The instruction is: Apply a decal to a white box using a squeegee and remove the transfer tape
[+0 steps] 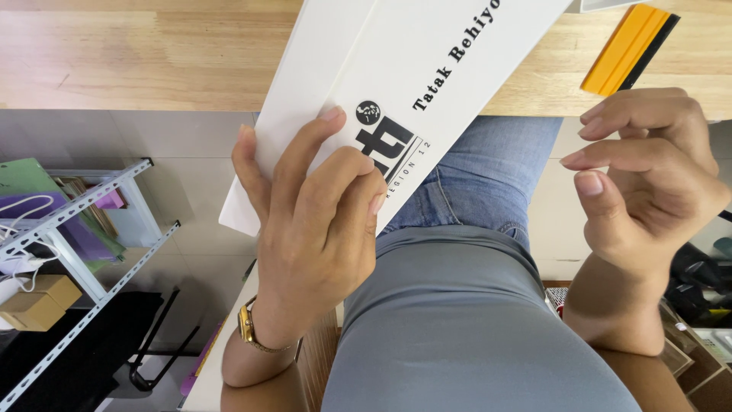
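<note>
My left hand (316, 221) grips the near end of a long white folded card (396, 69) with black printing and a round black emblem; fingers lie on top and the thumb wraps its left edge. The card slants from the wooden tabletop (114, 57) down over my lap. My right hand (648, 175) hovers to the right of the card, fingers loosely curled, holding nothing. A gold wristwatch (248, 328) sits on my left wrist.
A yellow squeegee with a black edge (629, 49) lies on the table at the upper right. A grey metal shelf (76, 229) with bags and a small cardboard box (34, 301) stands at the left. Boxes and dark items sit at the lower right.
</note>
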